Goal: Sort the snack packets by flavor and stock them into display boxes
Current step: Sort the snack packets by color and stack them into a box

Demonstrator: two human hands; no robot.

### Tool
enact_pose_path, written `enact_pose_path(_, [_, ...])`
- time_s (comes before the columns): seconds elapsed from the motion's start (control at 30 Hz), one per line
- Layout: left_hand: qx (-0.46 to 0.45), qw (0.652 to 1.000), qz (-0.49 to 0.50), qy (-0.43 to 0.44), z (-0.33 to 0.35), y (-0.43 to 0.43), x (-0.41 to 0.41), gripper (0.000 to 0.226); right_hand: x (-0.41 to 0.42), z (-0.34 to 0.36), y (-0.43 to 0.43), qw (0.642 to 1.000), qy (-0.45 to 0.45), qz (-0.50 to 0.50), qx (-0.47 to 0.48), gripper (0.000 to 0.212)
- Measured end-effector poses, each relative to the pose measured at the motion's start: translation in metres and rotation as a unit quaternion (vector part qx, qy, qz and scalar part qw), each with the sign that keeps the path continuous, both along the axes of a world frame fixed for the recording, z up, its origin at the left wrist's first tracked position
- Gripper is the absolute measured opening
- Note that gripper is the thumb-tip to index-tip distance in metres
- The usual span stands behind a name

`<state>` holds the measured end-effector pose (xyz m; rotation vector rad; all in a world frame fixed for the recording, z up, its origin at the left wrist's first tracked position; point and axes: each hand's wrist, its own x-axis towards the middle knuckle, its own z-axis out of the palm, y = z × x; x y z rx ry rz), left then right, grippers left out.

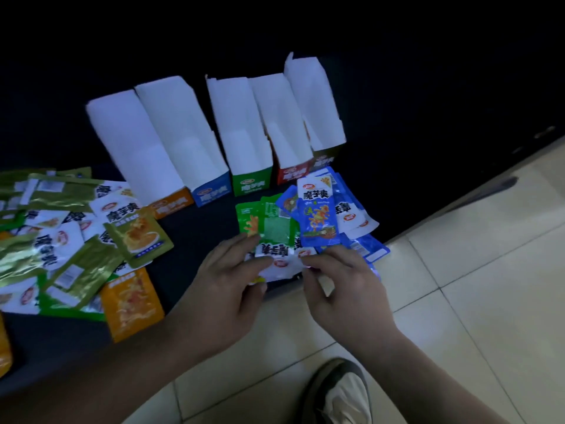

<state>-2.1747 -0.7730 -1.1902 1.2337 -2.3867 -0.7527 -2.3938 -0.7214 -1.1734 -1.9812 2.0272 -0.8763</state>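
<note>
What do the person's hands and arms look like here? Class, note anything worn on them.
The left hand and the right hand are bare: no gloves, rings or watch show. The forearms are bare too, with no sleeve in view. The dim light hides finer marks.

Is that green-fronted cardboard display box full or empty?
Empty, as far as visible: the green-fronted cardboard display box shows only bare white inner walls, nothing inside.

Boxes: five, side by side in one row.
Orange packets: at least two are visible.
Olive packets: many, too overlapped for an exact count.
Green packets: at least two.
Blue packets: several, overlapped.
Hands: two, a left hand and a right hand.
Shoe: one.
</note>
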Motion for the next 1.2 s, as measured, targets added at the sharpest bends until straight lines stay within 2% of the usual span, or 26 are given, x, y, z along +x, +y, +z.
enact_pose_path(0.07, [0.029, 1.0, -0.001, -0.007, 0.008, 0.014, 0.034, 0.043, 0.03, 0.007, -0.009, 0.995, -0.082, 0.039, 0.039, 0.013])
enact_pose_path(0.13, [0.045, 0.999, 0.011, -0.021, 0.01, 0.025, 0.06, 0.044, 0.057, 0.013, -0.018, 0.977, -0.182, 0.025, 0.104, 0.017])
enact_pose_path(0.17, [0.047, 0.998, 0.024, -0.025, 0.009, 0.03, 0.071, 0.045, 0.067, 0.013, -0.022, 0.975, -0.189, 0.013, 0.12, 0.023])
enact_pose_path(0.23, [0.064, 0.996, 0.069, -0.009, 0.006, 0.039, 0.082, 0.046, 0.078, 0.01, -0.029, 0.987, -0.09, -0.017, 0.133, 0.043])
enact_pose_path(0.3, [0.086, 0.989, 0.114, 0.031, 0.0, 0.048, 0.079, 0.044, 0.075, 0.006, -0.031, 0.969, 0.04, -0.066, 0.233, 0.07])
enact_pose_path(0.33, [0.095, 0.987, 0.119, 0.047, -0.002, 0.052, 0.073, 0.044, 0.071, 0.003, -0.03, 0.948, 0.07, -0.097, 0.294, 0.08])
enact_pose_path(0.4, [0.106, 0.987, 0.098, 0.066, -0.006, 0.059, 0.057, 0.046, 0.061, 0.0, -0.023, 0.927, 0.059, -0.146, 0.342, 0.088])
enact_pose_path(0.53, [0.114, 0.987, 0.081, 0.08, -0.011, 0.056, 0.04, 0.047, 0.041, -0.012, -0.014, 0.922, -0.006, -0.187, 0.339, 0.084])
enact_pose_path(0.63, [0.119, 0.984, 0.098, 0.088, -0.016, 0.049, 0.041, 0.045, 0.034, -0.024, -0.012, 0.938, -0.019, -0.17, 0.302, 0.082])
enact_pose_path(0.77, [0.113, 0.983, 0.108, 0.096, -0.016, 0.049, 0.044, 0.048, 0.028, -0.022, -0.01, 0.956, -0.018, -0.176, 0.232, 0.081])
enact_pose_path(0.87, [0.105, 0.984, 0.106, 0.094, -0.016, 0.053, 0.049, 0.044, 0.034, -0.013, -0.006, 0.967, 0.043, -0.181, 0.176, 0.073])
enact_pose_path(0.97, [0.094, 0.988, 0.101, 0.072, -0.014, 0.057, 0.062, 0.044, 0.049, -0.009, -0.002, 0.988, 0.062, -0.087, 0.113, 0.056])
enact_pose_path(1.03, [0.084, 0.989, 0.1, 0.063, -0.011, 0.059, 0.076, 0.043, 0.065, -0.008, -0.005, 0.993, -0.019, 0.002, 0.12, 0.048])
enact_pose_path(1.1, [0.077, 0.989, 0.112, 0.064, -0.007, 0.059, 0.093, 0.042, 0.084, -0.006, -0.012, 0.977, -0.116, 0.055, 0.172, 0.036])
enact_pose_path(1.13, [0.072, 0.988, 0.122, 0.064, -0.006, 0.058, 0.102, 0.042, 0.094, -0.005, -0.016, 0.969, -0.142, 0.077, 0.188, 0.033])
enact_pose_path(1.2, [0.054, 0.986, 0.148, 0.058, -0.004, 0.055, 0.121, 0.041, 0.117, -0.001, -0.025, 0.968, -0.133, 0.122, 0.173, 0.034])
